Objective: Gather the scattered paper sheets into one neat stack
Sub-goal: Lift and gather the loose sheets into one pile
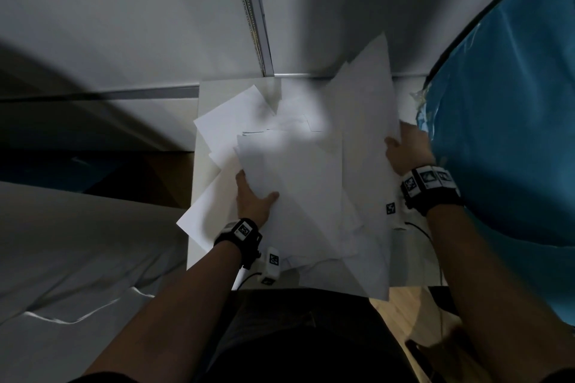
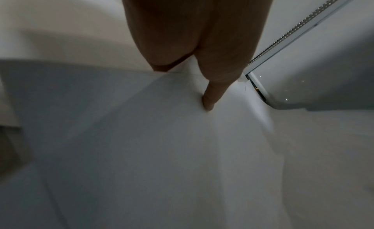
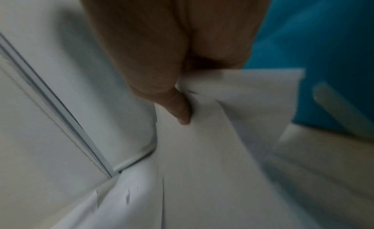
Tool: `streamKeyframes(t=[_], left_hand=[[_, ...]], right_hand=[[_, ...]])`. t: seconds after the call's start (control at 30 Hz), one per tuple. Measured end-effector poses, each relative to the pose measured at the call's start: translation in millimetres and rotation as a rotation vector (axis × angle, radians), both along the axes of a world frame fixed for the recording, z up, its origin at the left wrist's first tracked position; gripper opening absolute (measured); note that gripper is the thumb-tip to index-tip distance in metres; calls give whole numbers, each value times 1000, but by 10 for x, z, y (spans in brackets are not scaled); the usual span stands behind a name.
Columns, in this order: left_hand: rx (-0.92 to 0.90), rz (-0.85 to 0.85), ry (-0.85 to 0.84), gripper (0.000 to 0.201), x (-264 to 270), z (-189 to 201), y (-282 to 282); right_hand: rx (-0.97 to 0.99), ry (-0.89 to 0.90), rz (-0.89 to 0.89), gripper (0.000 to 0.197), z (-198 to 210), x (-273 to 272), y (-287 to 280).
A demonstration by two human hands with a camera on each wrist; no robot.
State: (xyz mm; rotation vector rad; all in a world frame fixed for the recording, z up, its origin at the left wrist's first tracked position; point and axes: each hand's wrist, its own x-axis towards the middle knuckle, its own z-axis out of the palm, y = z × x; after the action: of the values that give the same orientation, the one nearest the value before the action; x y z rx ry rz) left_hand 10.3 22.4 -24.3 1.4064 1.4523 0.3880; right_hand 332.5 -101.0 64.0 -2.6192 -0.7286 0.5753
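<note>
Several white paper sheets [image 1: 298,171] lie fanned and overlapping on a small white table [image 1: 211,87]. My left hand [image 1: 253,199] grips the left edge of the middle bundle, thumb on top and fingers hidden beneath. In the left wrist view the thumb [image 2: 210,101] presses on the paper [image 2: 161,152]. My right hand [image 1: 404,149] holds the right edge of a raised batch of sheets that leans up toward the wall. The right wrist view shows its thumb [image 3: 180,109] pinching the paper [image 3: 212,152]. Some sheets hang over the table's left and near edges.
A blue plastic-covered object [image 1: 504,121] stands close on the right, almost against my right hand. A white wall with a metal rail [image 1: 252,9] rises behind the table. Grey fabric [image 1: 77,258] lies to the left, and wooden floor [image 1: 401,305] shows below the table.
</note>
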Motion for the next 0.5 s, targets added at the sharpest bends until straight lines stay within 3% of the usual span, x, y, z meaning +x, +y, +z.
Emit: streamKeyframes(t=[0.07,0.13,0.27,0.33,0.4,0.5], left_hand=[[42,-27,-73,121,-7,45,-12],[114,-106,-86,117,-16,49,-7],[147,-285,46,59,30,28,34],[101,-306,90,43,36,-25,36],[12,-259,60,40,42,1,42],[-89,-98,-80,19,85,150,59]], right_hand=[[-7,-154,18,41,293,21,-78],[52,-279,22,35,598,-11,-162],[367,-344,-42,24,1158,-27,-329],[568,-254,-140,22,1368,-25,-401],[754,-59,-274,20,1431,-47,-460],[723,172,-309,14,1078,-133,-475]])
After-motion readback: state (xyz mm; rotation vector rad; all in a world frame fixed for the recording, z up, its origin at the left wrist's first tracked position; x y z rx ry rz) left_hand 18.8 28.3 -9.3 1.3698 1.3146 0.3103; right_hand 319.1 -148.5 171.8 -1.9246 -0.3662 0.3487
